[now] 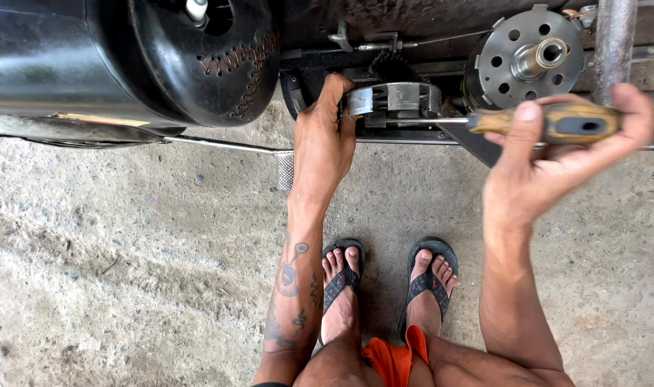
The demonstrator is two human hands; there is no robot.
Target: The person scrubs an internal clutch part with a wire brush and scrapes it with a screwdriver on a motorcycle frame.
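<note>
Head view: left hand (325, 140) grips the grey ribbed metal clutch part (393, 100) at 12 o'clock. Right hand (549, 154), at 3 o'clock, fingers curled round the wooden-handled screwdriver (549, 122), whose shaft touches that part. Beyond, a round perforated steel disc (531, 54) at 1 o'clock; concrete floor (126, 251) below.

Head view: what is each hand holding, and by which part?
Right hand holds a screwdriver by its wooden handle. Left hand grips the left end of a metal part on the machine.
</note>
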